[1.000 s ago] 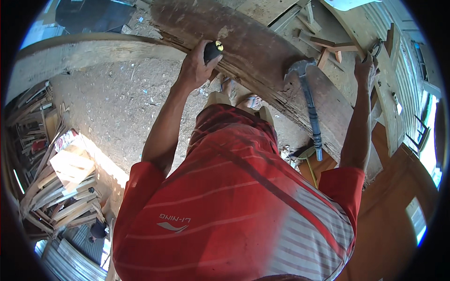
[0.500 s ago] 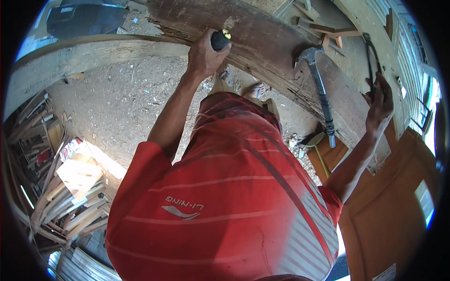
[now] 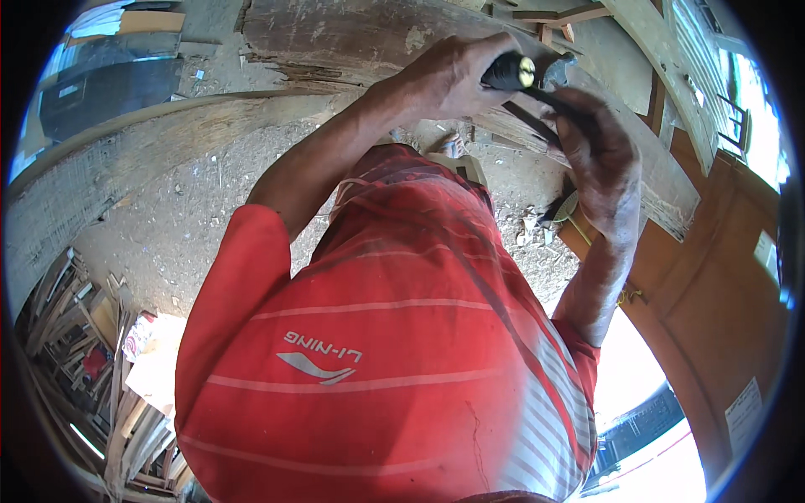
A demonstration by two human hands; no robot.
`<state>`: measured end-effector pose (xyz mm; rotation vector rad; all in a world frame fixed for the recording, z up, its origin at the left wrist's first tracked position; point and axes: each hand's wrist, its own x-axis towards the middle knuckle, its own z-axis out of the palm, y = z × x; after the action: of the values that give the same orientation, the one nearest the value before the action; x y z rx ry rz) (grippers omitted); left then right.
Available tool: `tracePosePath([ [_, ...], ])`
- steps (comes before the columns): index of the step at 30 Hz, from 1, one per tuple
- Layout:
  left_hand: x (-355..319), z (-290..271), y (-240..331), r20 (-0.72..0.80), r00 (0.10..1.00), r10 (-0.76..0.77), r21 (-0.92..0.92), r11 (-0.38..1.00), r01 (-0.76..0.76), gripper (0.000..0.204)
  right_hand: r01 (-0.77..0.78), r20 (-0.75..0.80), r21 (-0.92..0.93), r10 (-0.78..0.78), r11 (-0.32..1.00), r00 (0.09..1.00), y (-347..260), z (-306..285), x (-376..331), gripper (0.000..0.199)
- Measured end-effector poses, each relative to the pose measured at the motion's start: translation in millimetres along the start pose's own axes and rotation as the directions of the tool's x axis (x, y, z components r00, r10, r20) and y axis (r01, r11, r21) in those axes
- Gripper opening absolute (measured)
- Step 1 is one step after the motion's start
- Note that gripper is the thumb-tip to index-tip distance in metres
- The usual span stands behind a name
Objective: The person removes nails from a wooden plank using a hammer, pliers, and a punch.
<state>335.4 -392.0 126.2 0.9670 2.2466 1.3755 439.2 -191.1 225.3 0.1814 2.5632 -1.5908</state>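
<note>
Hands on tool, its tip seemingly hidden.

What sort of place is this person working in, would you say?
Probably an outdoor woodworking yard or carpentry site: a large weathered timber beam under the hands, wood chips on the dirt ground, and a pile of offcut slats nearby.

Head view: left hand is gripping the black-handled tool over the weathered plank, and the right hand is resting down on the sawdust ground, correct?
Not quite. The left hand does grip the black-handled tool over the weathered plank, but the right hand is not on the ground; the head view shows it raised at the plank, right beside the tool.
</note>
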Motion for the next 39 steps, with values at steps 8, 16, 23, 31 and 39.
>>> tracePosePath([
  [8, -4.9, 8.5, -24.6, -0.105, 0.994, -0.043, -0.230, 0.973, 0.018, 0.045, 0.053, -0.297, -0.055, -0.067, 0.997, 0.952, -2.6, 50.1, 3.4, 0.044],
  [16, -3.2, 1.2, -27.6, 0.044, 0.999, 0.027, -0.191, 0.981, -0.018, 0.046, -0.001, -0.457, -0.169, -0.078, 0.986, 0.886, -6.7, 77.6, -13.3, 0.038],
  [23, 5.0, 7.3, -41.6, 0.154, 0.985, 0.076, -0.271, 0.962, -0.032, 0.047, -0.078, -0.485, -0.260, -0.061, 0.962, 0.872, -17.4, 90.8, -12.4, 0.031],
  [31, 13.0, -7.2, -35.6, 0.281, 0.959, 0.031, -0.253, 0.966, 0.043, 0.056, -0.002, -0.543, -0.229, -0.126, 0.973, 0.830, -15.6, 105.7, 5.5, 0.035],
  [39, 25.4, 4.8, -50.4, 0.290, 0.943, 0.161, -0.333, 0.941, -0.059, 0.050, 0.143, -0.657, 0.047, -0.077, 0.989, 0.750, -15.9, 115.8, 16.0, 0.064],
])
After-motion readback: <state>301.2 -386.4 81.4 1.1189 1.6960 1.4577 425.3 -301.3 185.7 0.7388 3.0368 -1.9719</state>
